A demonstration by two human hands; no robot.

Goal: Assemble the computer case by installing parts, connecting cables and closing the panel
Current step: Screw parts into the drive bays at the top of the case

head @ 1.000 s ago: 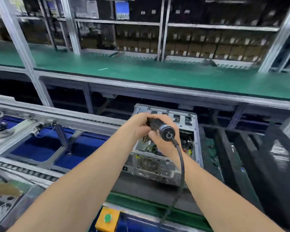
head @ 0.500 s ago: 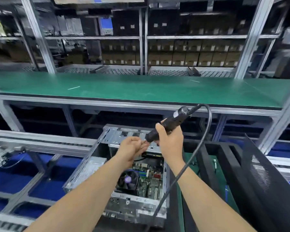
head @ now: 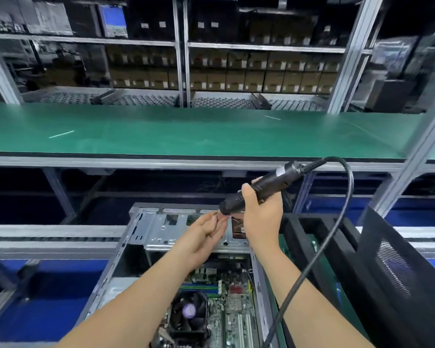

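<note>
The right hand (head: 263, 217) grips a black cylindrical electric screwdriver (head: 259, 188), tip angled down-left. The left hand (head: 205, 233) brings its fingertips together at that tip; whether they pinch anything cannot be determined. A black cable (head: 337, 222) loops from the tool's rear. Beneath both hands lies the open grey sheet-metal computer case (head: 150, 229), exposing a green motherboard (head: 236, 310). Behind it runs a matte green surface (head: 186, 131), backed by aluminium shelving (head: 181, 46).
</note>
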